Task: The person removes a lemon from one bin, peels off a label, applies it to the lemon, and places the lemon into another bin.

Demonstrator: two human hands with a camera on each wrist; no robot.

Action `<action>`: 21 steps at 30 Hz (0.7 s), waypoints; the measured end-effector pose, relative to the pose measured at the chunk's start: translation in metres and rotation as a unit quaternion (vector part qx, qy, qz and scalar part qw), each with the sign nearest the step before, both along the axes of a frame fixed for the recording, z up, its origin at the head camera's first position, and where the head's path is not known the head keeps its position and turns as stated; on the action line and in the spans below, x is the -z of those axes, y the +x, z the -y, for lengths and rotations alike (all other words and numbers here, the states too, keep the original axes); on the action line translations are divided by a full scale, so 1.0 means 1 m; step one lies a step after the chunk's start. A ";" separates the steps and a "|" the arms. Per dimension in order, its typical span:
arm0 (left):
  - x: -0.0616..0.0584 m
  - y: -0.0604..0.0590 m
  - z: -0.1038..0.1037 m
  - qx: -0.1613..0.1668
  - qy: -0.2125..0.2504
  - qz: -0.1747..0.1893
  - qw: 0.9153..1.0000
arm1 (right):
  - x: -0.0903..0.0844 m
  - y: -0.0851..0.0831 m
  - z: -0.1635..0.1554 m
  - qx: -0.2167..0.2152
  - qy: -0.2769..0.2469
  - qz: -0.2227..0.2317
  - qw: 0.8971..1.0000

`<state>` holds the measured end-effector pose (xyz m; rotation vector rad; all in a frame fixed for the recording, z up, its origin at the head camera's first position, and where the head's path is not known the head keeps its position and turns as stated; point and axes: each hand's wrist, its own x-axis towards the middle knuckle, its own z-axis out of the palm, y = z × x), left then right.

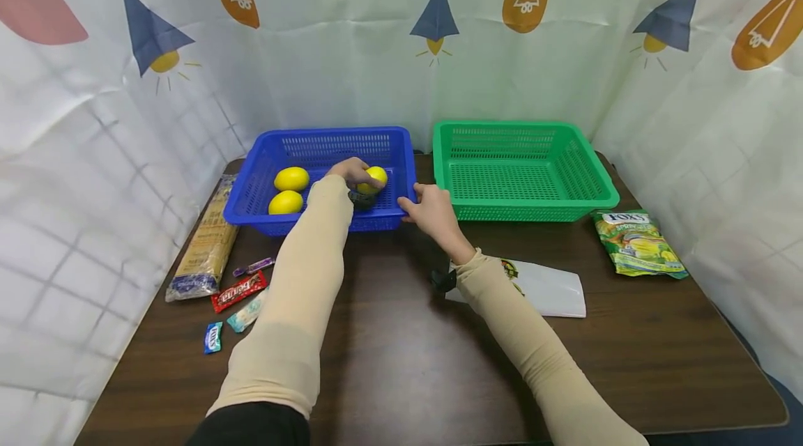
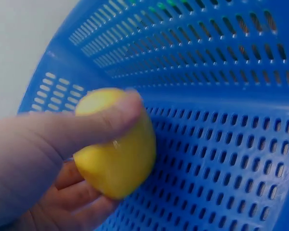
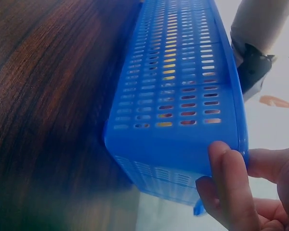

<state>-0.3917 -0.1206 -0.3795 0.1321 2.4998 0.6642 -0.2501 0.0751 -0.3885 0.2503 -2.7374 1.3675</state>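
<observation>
Inside the blue plastic basket, my left hand holds a yellow lemon near the right end. In the left wrist view its thumb lies across the lemon and its fingers curl beneath. Two more lemons, one farther back and one nearer the front, lie at the basket's left side. My right hand pinches the basket's rim at the front right corner; the right wrist view shows the fingertips against the outer wall and the thumb over the rim.
A green basket stands to the right. Beyond it lies a green-yellow Fox's candy bag. A white packet sits under my right forearm. At left are a long tan package, a red bar and several small wrapped sweets.
</observation>
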 end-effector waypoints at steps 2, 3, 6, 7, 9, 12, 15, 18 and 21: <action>-0.005 0.002 0.000 0.000 0.018 -0.007 1.000 | 0.002 0.001 -0.001 0.003 -0.002 -0.001 1.000; -0.008 0.003 0.001 -0.003 0.030 -0.012 0.999 | 0.003 0.001 -0.002 0.003 -0.002 -0.001 1.000; -0.021 0.009 0.002 -0.006 0.047 -0.044 0.998 | 0.008 0.003 -0.003 0.004 0.003 0.004 1.000; -0.027 0.011 0.003 -0.006 0.051 -0.057 0.997 | 0.009 0.003 -0.004 0.004 0.007 0.006 1.000; -0.040 0.015 0.004 -0.004 0.058 -0.092 0.994 | 0.010 0.002 -0.005 -0.001 0.013 0.008 1.000; -0.060 0.022 0.008 0.003 0.081 -0.139 0.987 | 0.007 0.000 -0.007 -0.012 0.036 0.005 0.999; -0.074 0.032 0.012 0.005 0.131 -0.159 0.978 | 0.000 0.001 -0.014 -0.020 0.073 0.000 0.997; -0.080 0.048 0.012 0.013 0.186 -0.165 0.969 | -0.008 0.007 -0.026 -0.029 0.104 -0.010 0.994; -0.080 0.069 0.010 0.031 0.225 -0.158 0.961 | -0.016 0.014 -0.043 -0.046 0.121 -0.014 0.992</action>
